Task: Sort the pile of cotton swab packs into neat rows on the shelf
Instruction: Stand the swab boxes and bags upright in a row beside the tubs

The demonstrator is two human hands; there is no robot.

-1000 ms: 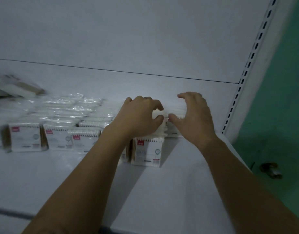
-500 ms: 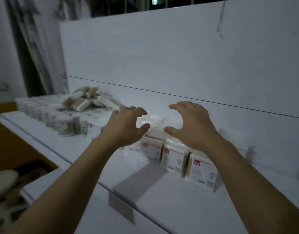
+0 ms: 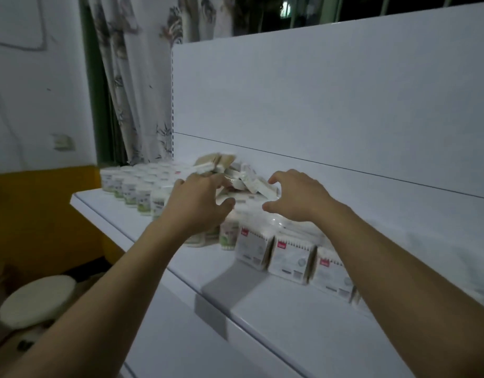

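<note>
A loose pile of cotton swab packs (image 3: pixel 235 173) lies against the white back panel on the shelf (image 3: pixel 303 323). In front of it, upright packs with red labels (image 3: pixel 290 257) stand side by side in a row running right. My left hand (image 3: pixel 199 205) hovers over the packs just left of the pile, fingers loosely curled, holding nothing. My right hand (image 3: pixel 298 197) hovers to the right of the pile, fingers spread and bent, empty too. Both hands are apart from each other with the pile between and beyond them.
Round tubs with green labels (image 3: pixel 131 186) stand in rows at the shelf's left end. A price-tag holder (image 3: pixel 210 315) hangs on the front edge. A round stool (image 3: pixel 36 298) stands below left. A patterned curtain (image 3: pixel 137 77) hangs behind the shelf.
The view swung left and both hands travelled left along the shelf, from the right-hand row of packs toward the loose pile. They hold nothing throughout.
</note>
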